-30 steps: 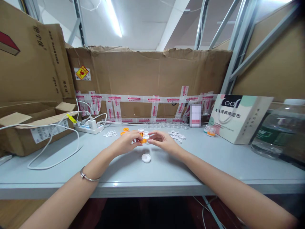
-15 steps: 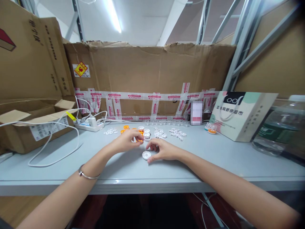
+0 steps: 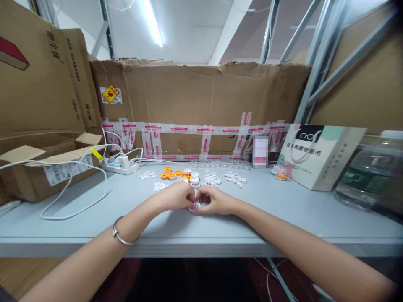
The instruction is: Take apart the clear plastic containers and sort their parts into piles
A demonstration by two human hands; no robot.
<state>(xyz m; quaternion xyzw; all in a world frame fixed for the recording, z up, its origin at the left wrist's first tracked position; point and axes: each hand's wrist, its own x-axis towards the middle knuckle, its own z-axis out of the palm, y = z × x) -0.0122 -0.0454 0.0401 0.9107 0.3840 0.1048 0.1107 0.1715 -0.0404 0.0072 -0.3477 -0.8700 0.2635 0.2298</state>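
A white round plastic part (image 3: 196, 206) lies on the grey table in front of me, mostly covered by my fingers. My right hand (image 3: 218, 200) grips its right side between thumb and fingers. Over its left side, my left hand (image 3: 179, 195) is closed in a pinch; whatever is between those fingertips is hidden. Just beyond my hands stand white round parts (image 3: 195, 181) among orange round parts (image 3: 168, 175). Piles of small white pieces (image 3: 212, 178) lie behind my right hand, and small white discs (image 3: 160, 186) lie behind my left wrist.
A row of clear round pieces (image 3: 220, 164) runs along the back, before a taped cardboard wall (image 3: 201, 96). At left are a power strip (image 3: 121, 168), a loose white cable and an open box (image 3: 66, 170). A paper bag (image 3: 311, 163) and large bottle (image 3: 367, 176) stand right.
My left hand has come down and toward me from the round parts behind, and now meets my right hand over the white round part. My right fingers have closed in on it.
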